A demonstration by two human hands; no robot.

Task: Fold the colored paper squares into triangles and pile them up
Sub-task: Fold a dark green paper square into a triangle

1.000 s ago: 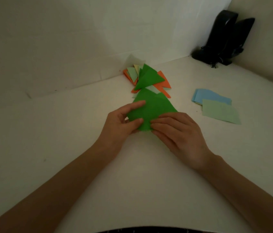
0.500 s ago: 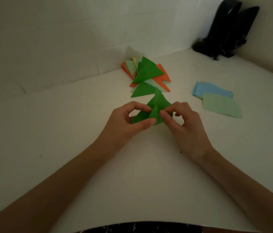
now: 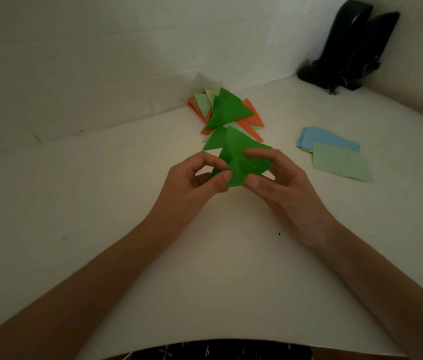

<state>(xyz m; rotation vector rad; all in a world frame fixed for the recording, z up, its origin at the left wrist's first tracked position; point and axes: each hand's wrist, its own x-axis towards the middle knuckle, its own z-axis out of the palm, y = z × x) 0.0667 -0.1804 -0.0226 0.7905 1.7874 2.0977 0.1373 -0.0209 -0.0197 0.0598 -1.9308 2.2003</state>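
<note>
A dark green paper (image 3: 241, 159) is lifted off the white table, partly folded and bulging. My left hand (image 3: 192, 183) pinches its left side between thumb and forefinger. My right hand (image 3: 278, 183) pinches its right side, thumb at the lower corner. Behind it lies a pile of folded triangles (image 3: 227, 110), green, orange, light green and yellow, near the wall. A separate dark green triangle (image 3: 214, 142) lies flat just in front of that pile.
Unfolded squares lie to the right: a light green sheet (image 3: 340, 163) overlapping a blue stack (image 3: 325, 137). Two black objects (image 3: 348, 45) stand in the far right corner. The table's near edge (image 3: 218, 342) runs along the bottom.
The green paper lay pressed flat under both hands a second ago. Both hands have since lifted it and now pinch it, its fold opening up into a bulge.
</note>
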